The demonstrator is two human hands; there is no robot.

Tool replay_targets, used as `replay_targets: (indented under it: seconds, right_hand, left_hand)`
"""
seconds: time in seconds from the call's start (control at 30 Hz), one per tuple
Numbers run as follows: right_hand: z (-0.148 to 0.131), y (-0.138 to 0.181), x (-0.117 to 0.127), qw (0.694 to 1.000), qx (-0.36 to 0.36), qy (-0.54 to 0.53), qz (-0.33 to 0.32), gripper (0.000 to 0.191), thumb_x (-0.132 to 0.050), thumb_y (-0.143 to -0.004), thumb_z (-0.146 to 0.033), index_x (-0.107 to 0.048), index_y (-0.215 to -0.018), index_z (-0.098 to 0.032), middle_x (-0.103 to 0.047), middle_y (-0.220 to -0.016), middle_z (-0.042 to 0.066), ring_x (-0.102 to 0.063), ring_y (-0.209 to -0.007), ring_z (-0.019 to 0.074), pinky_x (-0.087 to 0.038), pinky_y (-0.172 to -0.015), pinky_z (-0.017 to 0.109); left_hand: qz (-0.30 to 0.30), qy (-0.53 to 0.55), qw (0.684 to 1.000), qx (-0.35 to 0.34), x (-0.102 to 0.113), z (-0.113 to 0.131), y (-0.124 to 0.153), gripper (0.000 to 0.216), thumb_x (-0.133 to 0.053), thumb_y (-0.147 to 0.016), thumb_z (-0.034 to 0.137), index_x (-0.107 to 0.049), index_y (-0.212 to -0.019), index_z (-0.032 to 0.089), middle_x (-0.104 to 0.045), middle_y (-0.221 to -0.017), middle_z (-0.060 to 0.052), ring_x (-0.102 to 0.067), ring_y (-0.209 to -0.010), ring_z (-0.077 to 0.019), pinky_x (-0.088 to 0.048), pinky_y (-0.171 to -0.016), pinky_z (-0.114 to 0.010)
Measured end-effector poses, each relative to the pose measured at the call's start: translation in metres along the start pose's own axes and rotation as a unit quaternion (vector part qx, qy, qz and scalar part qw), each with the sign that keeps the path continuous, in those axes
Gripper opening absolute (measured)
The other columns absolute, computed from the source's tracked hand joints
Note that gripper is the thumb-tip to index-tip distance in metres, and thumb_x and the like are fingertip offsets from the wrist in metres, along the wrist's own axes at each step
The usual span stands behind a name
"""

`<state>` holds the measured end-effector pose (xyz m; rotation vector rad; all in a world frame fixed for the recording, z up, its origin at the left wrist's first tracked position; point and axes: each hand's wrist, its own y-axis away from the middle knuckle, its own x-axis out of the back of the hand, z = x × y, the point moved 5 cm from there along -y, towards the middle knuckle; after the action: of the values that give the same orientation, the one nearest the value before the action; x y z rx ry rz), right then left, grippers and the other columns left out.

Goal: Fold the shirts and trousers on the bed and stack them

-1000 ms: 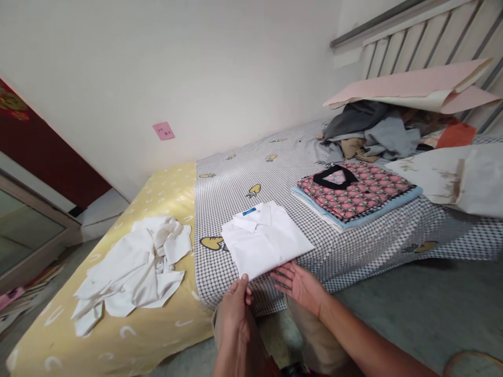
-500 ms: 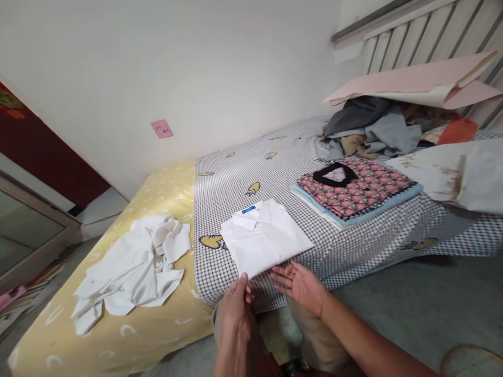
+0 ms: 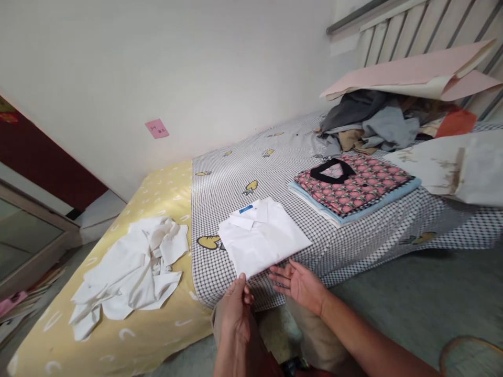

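Note:
A folded white shirt [image 3: 262, 236] with a blue neck label lies on the checked sheet [image 3: 353, 235] near the bed's front edge. My left hand [image 3: 234, 310] is just below the shirt's near corner, its fingertips close to or touching the edge, fingers together and slightly curled, holding nothing that I can see. My right hand [image 3: 299, 284] is open, palm up, fingers spread, right at the shirt's near edge.
A crumpled white garment [image 3: 129, 269] lies on the yellow sheet [image 3: 118, 340] to the left. A folded pink patterned top on light blue cloth [image 3: 353, 187] sits to the right. Behind it is a heap of grey and tan clothes [image 3: 369, 125], pink paper sheets [image 3: 412, 73], and white paper [image 3: 459, 167].
Both hands stay at the shirt's near edge with almost no movement. The view has shifted slightly.

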<state>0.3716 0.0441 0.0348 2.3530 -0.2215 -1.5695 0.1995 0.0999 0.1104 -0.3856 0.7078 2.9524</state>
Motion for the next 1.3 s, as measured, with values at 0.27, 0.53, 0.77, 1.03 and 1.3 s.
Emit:
replay_targets:
  seconds: [0.27, 0.53, 0.77, 1.03, 1.3]
  right_hand:
    - [-0.0010, 0.0018, -0.0027, 1.000, -0.003, -0.001, 0.013, 0.048, -0.046, -0.102, -0.041, -0.056, -0.061, -0.019, -0.078, -0.108, 0.011, -0.072, -0.102, 0.0266, -0.054, -0.088, 0.042]
    - [-0.0013, 0.0018, -0.0028, 1.000, -0.008, -0.001, 0.009, 0.045, -0.052, -0.100, -0.041, -0.054, -0.061, -0.020, -0.077, -0.110, 0.011, -0.072, -0.102, 0.0259, -0.054, -0.089, 0.042]
    - [-0.0004, 0.0006, -0.0010, 1.000, -0.009, -0.005, 0.008, 0.043, -0.052, -0.099, -0.041, -0.053, -0.061, -0.020, -0.077, -0.111, 0.012, -0.072, -0.102, 0.0260, -0.053, -0.090, 0.043]
    - [0.0001, -0.0020, 0.0018, 1.000, -0.008, -0.006, -0.009, 0.041, -0.054, -0.099, -0.042, -0.055, -0.063, -0.021, -0.077, -0.110, 0.010, -0.072, -0.103, 0.0252, -0.051, -0.094, 0.044]
    - [0.0001, -0.0015, 0.0021, 1.000, -0.010, -0.009, -0.013, 0.041, -0.053, -0.099, -0.043, -0.056, -0.065, -0.020, -0.077, -0.111, 0.010, -0.071, -0.103, 0.0246, -0.052, -0.093, 0.043]
  left_hand:
    - [0.011, 0.013, 1.000, 0.012, -0.0005, -0.0014, 0.0024, 0.060, -0.095, -0.030, 0.061, -0.056, -0.049, 0.019, -0.047, -0.046, 0.008, -0.034, -0.044, -0.0038, -0.036, -0.048, -0.021]
    - [0.007, 0.015, 1.000, 0.014, -0.0006, -0.0035, 0.0011, 0.057, -0.094, -0.037, 0.058, -0.055, -0.051, 0.019, -0.047, -0.046, 0.008, -0.035, -0.044, -0.0043, -0.035, -0.048, -0.021]
    - [0.007, 0.013, 1.000, 0.019, -0.0013, -0.0037, 0.0010, 0.058, -0.094, -0.037, 0.058, -0.055, -0.054, 0.019, -0.047, -0.046, 0.009, -0.035, -0.043, -0.0035, -0.036, -0.048, -0.021]
    - [-0.009, 0.008, 1.000, 0.019, -0.0012, -0.0056, 0.0004, 0.054, -0.091, -0.046, 0.059, -0.053, -0.053, 0.021, -0.044, -0.045, 0.009, -0.037, -0.043, -0.0052, -0.033, -0.048, -0.023]
    - [-0.003, 0.024, 0.999, 0.027, -0.0034, -0.0019, 0.0037, 0.054, -0.095, -0.040, 0.055, -0.055, -0.055, 0.021, -0.046, -0.046, 0.009, -0.036, -0.043, -0.0046, -0.036, -0.049, -0.022]
